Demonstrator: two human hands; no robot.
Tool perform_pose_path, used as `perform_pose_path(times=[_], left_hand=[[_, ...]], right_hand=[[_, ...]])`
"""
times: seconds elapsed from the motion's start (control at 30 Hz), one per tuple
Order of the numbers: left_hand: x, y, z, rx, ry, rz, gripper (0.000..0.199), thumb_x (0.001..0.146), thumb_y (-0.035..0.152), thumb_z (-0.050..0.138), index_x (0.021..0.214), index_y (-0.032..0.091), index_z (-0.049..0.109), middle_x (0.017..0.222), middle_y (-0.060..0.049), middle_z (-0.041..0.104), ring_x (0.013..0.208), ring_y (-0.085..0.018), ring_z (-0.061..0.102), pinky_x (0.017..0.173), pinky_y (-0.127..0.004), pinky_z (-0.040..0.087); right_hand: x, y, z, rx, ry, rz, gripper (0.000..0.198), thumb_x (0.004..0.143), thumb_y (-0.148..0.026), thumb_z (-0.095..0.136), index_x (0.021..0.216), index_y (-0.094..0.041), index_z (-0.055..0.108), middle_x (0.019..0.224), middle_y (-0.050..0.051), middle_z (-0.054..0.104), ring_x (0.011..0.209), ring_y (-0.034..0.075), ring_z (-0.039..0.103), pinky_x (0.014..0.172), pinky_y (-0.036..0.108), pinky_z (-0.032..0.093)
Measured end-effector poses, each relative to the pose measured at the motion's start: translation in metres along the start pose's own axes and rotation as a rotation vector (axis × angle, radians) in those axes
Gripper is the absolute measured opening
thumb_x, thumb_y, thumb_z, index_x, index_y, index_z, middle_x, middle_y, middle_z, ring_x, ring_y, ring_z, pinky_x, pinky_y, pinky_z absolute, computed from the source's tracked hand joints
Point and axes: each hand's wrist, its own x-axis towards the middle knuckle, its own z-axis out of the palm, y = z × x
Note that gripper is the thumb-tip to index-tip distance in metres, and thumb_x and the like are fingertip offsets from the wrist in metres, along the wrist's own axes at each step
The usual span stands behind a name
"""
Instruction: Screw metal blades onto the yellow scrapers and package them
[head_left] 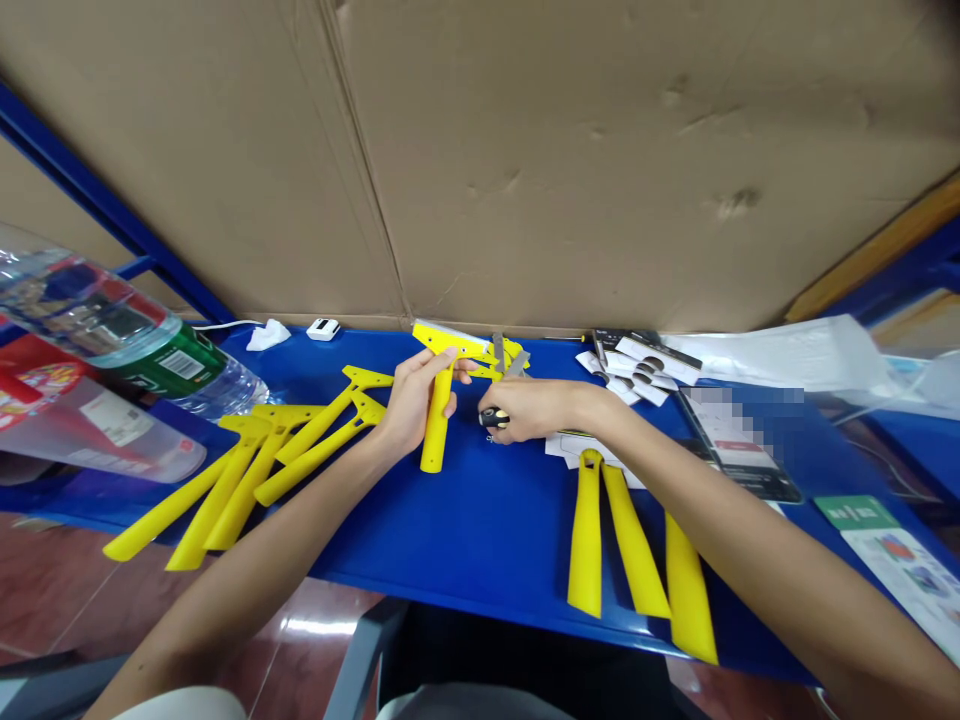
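My left hand [416,395] grips a yellow scraper [437,420] by its handle, its wide head with a metal strip turned up and away from me. Close by on the right, my right hand [517,408] is closed round a black-handled screwdriver [493,417]; its tip is hidden. Small metal bits show under the right fingers. Behind the hands lie small yellow plastic pieces [510,352] with flat metal blades [516,362] among them.
Several yellow scraper handles [315,435] lie at the left, and more handles [586,540] at the right. Small white-and-black cards [637,365] are piled at the back right near a phone [739,440]. A large water bottle [172,350] and plastic jug [112,425] lean at the left.
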Motion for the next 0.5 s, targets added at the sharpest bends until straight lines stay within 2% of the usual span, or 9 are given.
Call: perform_pose_path(times=[0.07,0.23,0.4,0.5], left_hand=[[0.0,0.0,0.0,-0.004,-0.003,-0.012,0.023,0.09,0.034,0.081,0.096,0.015,0.069,0.106,-0.015,0.078,0.078,-0.017,0.068,0.041,-0.02,0.042],[0.001,0.0,0.001,-0.016,-0.01,-0.032,0.023,0.089,0.032,0.082,0.093,0.016,0.066,0.104,-0.015,0.078,0.079,-0.018,0.069,0.04,-0.019,0.042],[0.001,-0.001,0.001,-0.018,-0.008,-0.051,0.023,0.089,0.031,0.082,0.096,0.014,0.068,0.103,-0.014,0.078,0.078,-0.017,0.068,0.039,-0.019,0.042],[0.002,-0.001,0.0,-0.017,-0.003,-0.054,0.024,0.089,0.032,0.083,0.097,0.014,0.069,0.103,-0.014,0.078,0.078,-0.016,0.067,0.04,-0.019,0.042]], right_hand=[[0.0,0.003,-0.001,0.051,-0.023,-0.015,0.004,0.09,-0.02,0.072,0.088,-0.018,0.069,0.083,0.0,0.071,0.069,0.014,0.057,0.064,0.028,0.037],[-0.001,0.008,-0.005,0.138,-0.088,-0.011,0.007,0.088,-0.018,0.077,0.095,-0.015,0.075,0.095,0.004,0.077,0.081,0.017,0.066,0.072,0.028,0.044],[-0.003,0.007,-0.007,0.112,-0.112,0.016,0.006,0.092,-0.02,0.072,0.089,-0.015,0.074,0.091,0.004,0.077,0.075,0.017,0.063,0.067,0.03,0.042],[-0.011,0.006,-0.014,0.095,-0.069,-0.002,0.012,0.094,-0.025,0.07,0.086,-0.016,0.072,0.083,0.003,0.074,0.068,0.016,0.059,0.062,0.031,0.038]])
